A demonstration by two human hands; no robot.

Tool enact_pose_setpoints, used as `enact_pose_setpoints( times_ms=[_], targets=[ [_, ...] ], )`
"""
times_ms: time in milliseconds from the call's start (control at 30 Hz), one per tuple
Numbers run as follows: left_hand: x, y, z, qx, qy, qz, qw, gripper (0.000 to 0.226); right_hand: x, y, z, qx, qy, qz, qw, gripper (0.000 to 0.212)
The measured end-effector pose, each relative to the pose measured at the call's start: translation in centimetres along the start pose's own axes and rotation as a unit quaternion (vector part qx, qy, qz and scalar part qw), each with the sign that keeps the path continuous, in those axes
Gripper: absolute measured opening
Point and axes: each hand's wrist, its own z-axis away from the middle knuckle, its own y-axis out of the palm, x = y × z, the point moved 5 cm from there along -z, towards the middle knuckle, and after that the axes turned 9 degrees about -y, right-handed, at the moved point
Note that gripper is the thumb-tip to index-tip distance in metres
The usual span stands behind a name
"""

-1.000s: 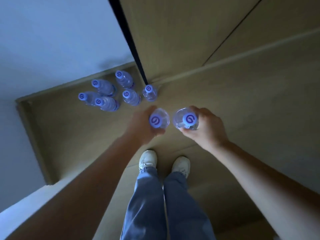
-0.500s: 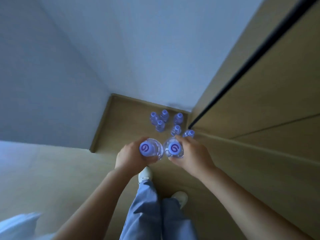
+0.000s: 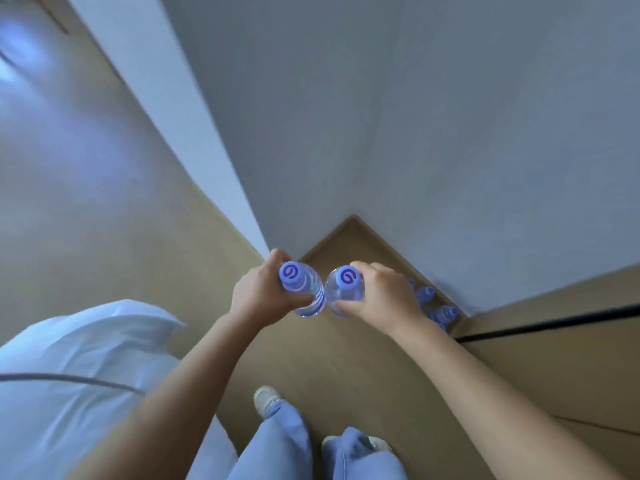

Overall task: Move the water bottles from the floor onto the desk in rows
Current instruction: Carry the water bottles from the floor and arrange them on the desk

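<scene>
I hold two clear water bottles with blue caps side by side in front of me, seen from above. My left hand (image 3: 259, 296) grips the left bottle (image 3: 303, 291) around its upper body. My right hand (image 3: 384, 297) grips the right bottle (image 3: 344, 289) just below its cap. Both bottles are upright and almost touch. Several more bottles (image 3: 438, 308) stand on the wooden floor in the corner, partly hidden behind my right hand. The desk is not in view.
White walls (image 3: 381, 116) meet in a corner ahead. A wooden cabinet front with a dark gap (image 3: 554, 323) runs along the right. A bed with white bedding (image 3: 79, 368) and a grey cable (image 3: 69, 377) fills the lower left. My legs and shoes (image 3: 266, 398) stand below.
My view has swung left, away from the bottles on the floor, which now lie at the right. The bed has come into view. Both hands still hold their bottles, raised higher.
</scene>
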Motion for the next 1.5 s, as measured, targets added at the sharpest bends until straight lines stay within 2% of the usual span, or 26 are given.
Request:
enact_pose_setpoints(
  times_ms=[200,667,1000,1300,1500],
  targets=[
    [6.1,-9.6,-0.2,-0.063,-0.023,0.017,0.998,0.038,10.4,0.9,-4.9,0.042,-0.049,-0.016,0.998,0.037],
    [20.2,-26.9,0.0,-0.236,-0.135,0.069,0.96,0.044,32.3,5.4,-16.3,0.1,-0.221,0.0,0.97,0.029],
    [27.8,-36.4,-6.3,-0.256,-0.19,0.09,0.944,0.031,44.2,10.2,-27.0,0.117,-0.291,0.025,0.949,0.03],
    [33.5,-47.4,-16.3,-0.286,-0.236,0.101,0.923,0.042,54.7,12.2,-40.9,0.133,-0.342,0.055,0.929,0.032],
    [36.4,-54.3,-21.9,-0.305,-0.237,0.122,0.914,0.033,60.4,13.0,-48.7,0.123,-0.352,0.063,0.926,0.033]
  ],
)
